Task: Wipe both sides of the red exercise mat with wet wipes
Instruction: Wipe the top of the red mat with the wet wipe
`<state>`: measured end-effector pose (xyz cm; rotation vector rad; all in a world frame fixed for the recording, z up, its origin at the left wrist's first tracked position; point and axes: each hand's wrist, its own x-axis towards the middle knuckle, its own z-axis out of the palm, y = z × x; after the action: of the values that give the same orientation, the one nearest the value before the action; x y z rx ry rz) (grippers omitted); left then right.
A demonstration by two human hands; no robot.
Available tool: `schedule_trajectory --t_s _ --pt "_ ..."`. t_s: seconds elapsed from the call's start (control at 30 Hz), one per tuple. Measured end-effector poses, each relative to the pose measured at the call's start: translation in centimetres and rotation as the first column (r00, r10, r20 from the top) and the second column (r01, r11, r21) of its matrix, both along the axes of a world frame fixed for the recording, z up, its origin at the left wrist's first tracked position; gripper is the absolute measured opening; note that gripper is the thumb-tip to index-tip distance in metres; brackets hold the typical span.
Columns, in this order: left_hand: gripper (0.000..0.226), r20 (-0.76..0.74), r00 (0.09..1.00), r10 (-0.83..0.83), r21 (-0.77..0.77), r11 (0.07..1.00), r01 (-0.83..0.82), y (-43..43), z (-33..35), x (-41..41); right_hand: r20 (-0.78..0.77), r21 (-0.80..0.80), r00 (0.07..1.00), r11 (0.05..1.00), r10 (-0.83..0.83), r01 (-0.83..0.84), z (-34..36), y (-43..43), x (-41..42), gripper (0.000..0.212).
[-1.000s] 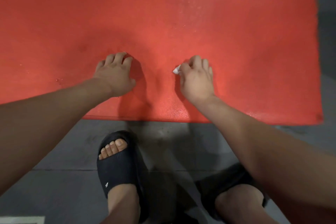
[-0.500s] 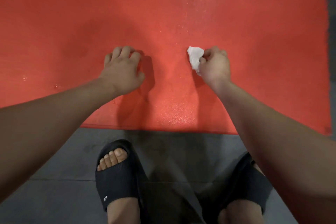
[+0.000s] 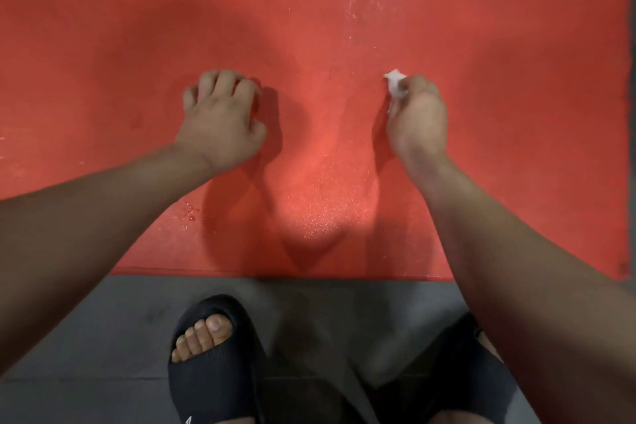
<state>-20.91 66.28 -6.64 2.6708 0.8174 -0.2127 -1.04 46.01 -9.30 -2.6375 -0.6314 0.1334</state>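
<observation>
The red exercise mat (image 3: 344, 10) lies flat on the floor and fills the upper part of the head view; its near edge runs just in front of my feet. My left hand (image 3: 220, 117) rests on the mat left of centre, fingers bent, fingertips on the surface, holding nothing. My right hand (image 3: 416, 117) is right of centre and pinches a crumpled white wet wipe (image 3: 395, 84), which sticks out past the fingers toward the far side. A damp sheen shows on the mat between my hands.
Grey floor (image 3: 103, 320) lies in front of the mat. My feet in black slide sandals stand there, the left sandal (image 3: 213, 354) and the right sandal (image 3: 457, 372). The mat's right edge (image 3: 624, 113) meets darker floor.
My right hand has moved the wipe to the right and a little farther out across the mat. My left hand stays planted in nearly the same place. The view has shifted slightly.
</observation>
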Motion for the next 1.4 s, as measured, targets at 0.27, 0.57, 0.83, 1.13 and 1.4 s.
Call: schedule_trajectory --t_s 0.27,0.57,0.83,1.13,1.4 --pt "0.057 0.052 0.999 0.007 -0.012 1.000 -0.006 1.1 -1.1 1.1 -0.070 0.076 0.776 0.779 0.627 -0.622 -0.6 4.8 -7.0 0.041" --pt "0.068 0.017 1.000 -0.007 -0.020 1.000 0.007 2.1 -1.6 1.5 -0.030 -0.098 0.998 0.993 0.057 -0.059 -1.0 5.4 0.5 0.051" --pt "0.085 -0.026 0.999 0.026 -0.039 0.999 -0.027 2.6 -1.8 1.1 -0.003 -0.065 0.870 0.868 0.494 -0.493 -1.3 6.6 -2.5 0.043" --pt "0.065 0.020 0.999 0.037 0.021 0.999 -0.038 3.6 -1.3 2.3 0.099 -0.153 0.792 0.796 0.602 -0.586 -1.4 8.4 -4.1 0.050" --pt "0.046 0.060 0.995 0.076 0.053 0.995 -0.079 4.7 -1.9 3.4 0.138 -0.321 0.901 0.879 0.412 -0.353 -1.1 9.2 -0.7 0.045"
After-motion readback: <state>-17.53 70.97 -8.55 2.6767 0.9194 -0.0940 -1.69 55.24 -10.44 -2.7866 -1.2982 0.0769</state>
